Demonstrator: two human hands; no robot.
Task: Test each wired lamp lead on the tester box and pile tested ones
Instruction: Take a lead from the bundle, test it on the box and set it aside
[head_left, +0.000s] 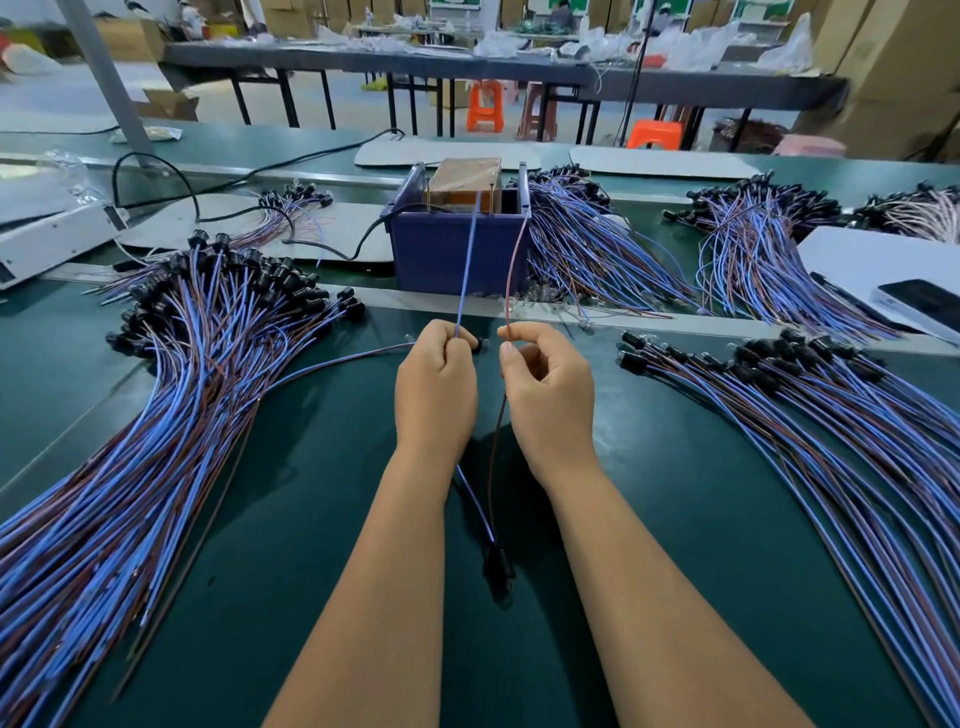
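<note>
My left hand (436, 384) pinches the blue wire (467, 265) of one lamp lead. My right hand (545, 384) pinches that lead's brown wire (517, 270). Both wires run up and away to the top of the blue tester box (457, 254) at the middle of the table. The lead's black lamp socket (497, 569) hangs low between my forearms. A second lead (337, 361) lies just left of my left hand, its black socket (480, 344) peeking out beside my fingers.
A large pile of leads (171, 374) spreads at the left, another pile of leads (810, 415) at the right. More bundles (597, 244) lie behind beside the box. A phone (924, 304) rests on a white sheet far right. A white device (57, 234) sits far left.
</note>
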